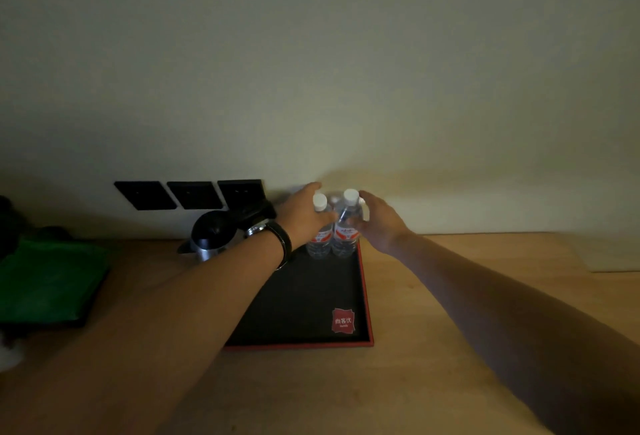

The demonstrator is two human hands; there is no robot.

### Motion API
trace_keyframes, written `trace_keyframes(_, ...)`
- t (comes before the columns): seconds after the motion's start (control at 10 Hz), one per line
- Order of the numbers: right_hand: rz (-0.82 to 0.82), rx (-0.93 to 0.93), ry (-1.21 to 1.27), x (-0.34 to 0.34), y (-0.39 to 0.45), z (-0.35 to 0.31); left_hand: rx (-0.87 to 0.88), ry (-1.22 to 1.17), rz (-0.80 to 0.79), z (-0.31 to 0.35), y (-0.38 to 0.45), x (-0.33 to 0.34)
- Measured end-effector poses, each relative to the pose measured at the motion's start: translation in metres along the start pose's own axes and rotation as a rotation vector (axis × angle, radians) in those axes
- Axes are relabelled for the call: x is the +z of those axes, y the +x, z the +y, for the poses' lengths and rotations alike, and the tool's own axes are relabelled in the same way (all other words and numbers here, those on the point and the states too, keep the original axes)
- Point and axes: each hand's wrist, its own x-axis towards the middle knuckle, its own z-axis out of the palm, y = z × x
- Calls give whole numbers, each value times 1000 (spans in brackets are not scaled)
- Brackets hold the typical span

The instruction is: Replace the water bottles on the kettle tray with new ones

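Observation:
Several clear water bottles with white caps and red labels stand at the far right corner of a black tray with a red rim [367, 299]. My left hand [304, 215] wraps around the left front bottle [319, 240]. The right front bottle [346, 234] has my right hand [379, 223] around it. More white caps show behind these two, mostly hidden by my fingers. A steel kettle with a black lid [211, 235] sits at the tray's far left, partly behind my left wrist and its black watch.
The tray lies on a wooden desk [450, 313] against a pale wall with three black sockets [194, 194]. A green cloth or bag [48, 282] lies at the left. A red logo card [343, 320] sits in the tray's near right corner.

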Motion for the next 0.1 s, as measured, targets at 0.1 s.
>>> trace_keyframes(0.1,-4,7,-83,-15,-12,-11,96,95,26,9,-18,-20)
